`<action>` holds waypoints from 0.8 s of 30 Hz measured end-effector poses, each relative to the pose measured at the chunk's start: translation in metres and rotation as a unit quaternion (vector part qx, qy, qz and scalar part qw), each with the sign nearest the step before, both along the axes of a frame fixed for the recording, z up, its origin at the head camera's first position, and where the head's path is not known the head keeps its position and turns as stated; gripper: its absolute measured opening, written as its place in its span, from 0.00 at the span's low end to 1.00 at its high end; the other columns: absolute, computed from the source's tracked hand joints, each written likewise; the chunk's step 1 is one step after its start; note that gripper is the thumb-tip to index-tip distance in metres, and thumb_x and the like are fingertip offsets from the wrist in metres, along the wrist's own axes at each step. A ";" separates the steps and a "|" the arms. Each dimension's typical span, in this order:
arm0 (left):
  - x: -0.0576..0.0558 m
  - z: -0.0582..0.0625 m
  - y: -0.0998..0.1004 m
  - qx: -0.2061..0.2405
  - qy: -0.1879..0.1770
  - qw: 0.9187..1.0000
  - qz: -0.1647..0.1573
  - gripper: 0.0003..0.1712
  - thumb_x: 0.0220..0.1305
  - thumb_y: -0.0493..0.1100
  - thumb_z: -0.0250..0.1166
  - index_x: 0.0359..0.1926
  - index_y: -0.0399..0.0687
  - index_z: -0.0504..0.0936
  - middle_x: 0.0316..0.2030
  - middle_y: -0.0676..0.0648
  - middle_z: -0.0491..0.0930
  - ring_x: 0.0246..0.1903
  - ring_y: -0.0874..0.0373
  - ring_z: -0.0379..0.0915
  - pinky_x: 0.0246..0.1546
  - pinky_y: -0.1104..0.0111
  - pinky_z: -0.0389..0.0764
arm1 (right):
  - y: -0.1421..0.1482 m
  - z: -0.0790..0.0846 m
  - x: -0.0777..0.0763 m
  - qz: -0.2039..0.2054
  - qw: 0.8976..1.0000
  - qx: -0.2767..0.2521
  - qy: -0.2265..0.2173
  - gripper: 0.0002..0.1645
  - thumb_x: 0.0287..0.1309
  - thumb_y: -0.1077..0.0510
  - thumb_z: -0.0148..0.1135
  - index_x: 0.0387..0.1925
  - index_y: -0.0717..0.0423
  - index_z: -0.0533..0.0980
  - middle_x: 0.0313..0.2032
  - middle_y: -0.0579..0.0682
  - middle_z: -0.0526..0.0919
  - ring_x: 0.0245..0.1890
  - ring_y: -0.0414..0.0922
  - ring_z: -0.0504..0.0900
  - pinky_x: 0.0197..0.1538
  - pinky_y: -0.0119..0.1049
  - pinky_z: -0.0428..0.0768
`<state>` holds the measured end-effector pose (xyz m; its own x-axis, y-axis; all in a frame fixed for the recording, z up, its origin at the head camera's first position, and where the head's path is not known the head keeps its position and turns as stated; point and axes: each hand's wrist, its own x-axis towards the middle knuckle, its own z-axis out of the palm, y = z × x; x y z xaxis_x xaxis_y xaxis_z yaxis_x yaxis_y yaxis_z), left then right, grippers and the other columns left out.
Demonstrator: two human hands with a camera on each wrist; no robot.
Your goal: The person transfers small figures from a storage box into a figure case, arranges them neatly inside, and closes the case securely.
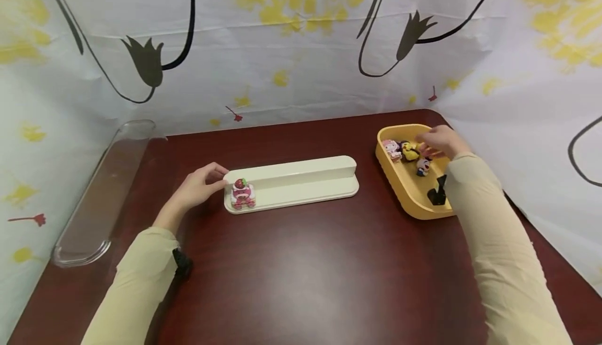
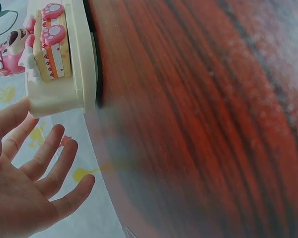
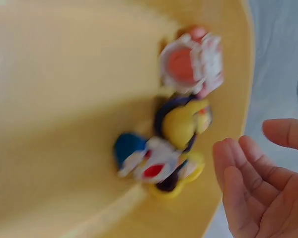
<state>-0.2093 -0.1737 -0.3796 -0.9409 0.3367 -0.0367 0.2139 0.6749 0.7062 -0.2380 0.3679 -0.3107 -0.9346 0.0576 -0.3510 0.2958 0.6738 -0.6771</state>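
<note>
My left hand is at the left end of a cream two-step display stand, thumb tip touching its end and the other fingers spread loosely. A pink bear figurine with a strawberry on its head sits on the stand's left end; in the left wrist view its cake-slice base shows. My right hand hovers over the far side of a yellow tray, fingers extended, nothing held. Near the fingers lie a pink-and-white figurine, a yellow-and-dark one and a blue-and-white one.
A clear plastic cover lies at the table's left edge. The dark red-brown table is enclosed by hanging white cloth with flower prints at the back and sides. Black wrist cameras sit on both forearms.
</note>
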 end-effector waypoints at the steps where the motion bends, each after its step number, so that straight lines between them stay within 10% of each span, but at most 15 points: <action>1: -0.001 -0.001 0.001 0.001 0.000 1.000 -0.001 0.13 0.61 0.43 0.56 0.46 0.45 0.71 0.45 0.38 0.72 0.49 0.44 0.65 0.47 0.49 0.62 | 0.005 -0.002 0.002 -0.003 1.000 0.009 -0.010 0.24 0.59 0.51 0.48 0.42 0.72 0.66 0.25 0.50 0.77 0.26 0.45 0.79 0.35 0.40 0.76; 15: -0.003 -0.003 0.002 0.002 0.000 1.000 0.005 0.12 0.61 0.43 0.57 0.45 0.45 0.72 0.44 0.39 0.73 0.47 0.45 0.67 0.47 0.51 0.64 | 0.024 -0.011 0.006 0.012 0.988 0.107 -0.113 0.33 0.57 0.46 0.48 0.44 0.77 0.65 0.24 0.54 0.81 0.26 0.48 0.80 0.31 0.38 0.76; 24: -0.002 -0.002 -0.001 -0.004 0.005 1.000 0.012 0.12 0.61 0.43 0.57 0.45 0.46 0.72 0.44 0.40 0.73 0.47 0.46 0.68 0.46 0.51 0.65 | 0.022 -0.024 0.003 -0.034 0.986 0.015 -0.163 0.24 0.56 0.52 0.53 0.38 0.74 0.65 0.20 0.52 0.77 0.22 0.44 0.79 0.32 0.37 0.77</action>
